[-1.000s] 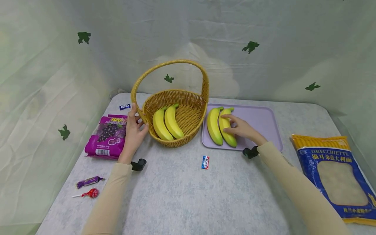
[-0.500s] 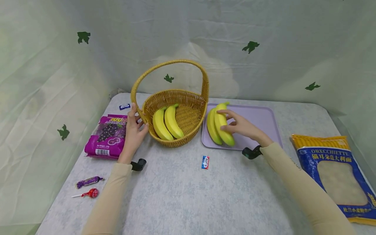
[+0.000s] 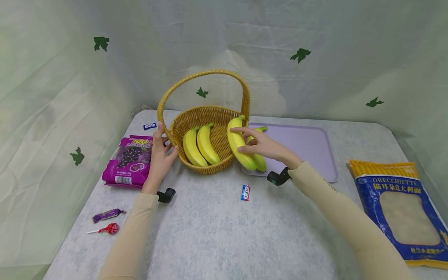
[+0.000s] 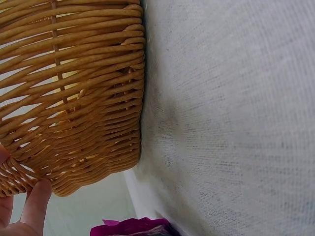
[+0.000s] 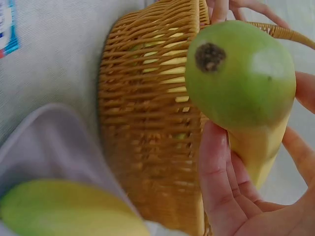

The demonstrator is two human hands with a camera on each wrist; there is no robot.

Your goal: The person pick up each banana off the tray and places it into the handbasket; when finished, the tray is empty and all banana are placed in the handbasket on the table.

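We had the right hand point(image 3: 264, 144) around the held banana point(image 3: 237, 140), thumb and fingers parted only by its thickness, pressing from opposite sides. From the head view the fruit lay across the right part of the basket point(image 3: 210, 170), stem toward the far side and green tip near; whether it touched the rim we could not tell. Our left hand point(image 3: 163, 157) pinched the basket's left rim at the foot of the handle, fingers slightly bent, with the purple bag point(image 3: 131, 161) just to its left.

Inside the basket, toward the left, lay the left banana point(image 3: 192, 147) and the right banana point(image 3: 208, 146), side by side. The remaining banana point(image 3: 260, 163) was on the left end of the lilac tray point(image 3: 297, 144), partly hidden by the one in our grasp.

We judged the held banana fairly light, firm along its length but easily bruised if real; we could not settle that by eye. Its smooth skin might slip or roll under a loose grip, so we thought the thick middle the best place to take hold, gently from both sides, rather than the stem. The wicker seemed light too, likely to shift unless steadied.
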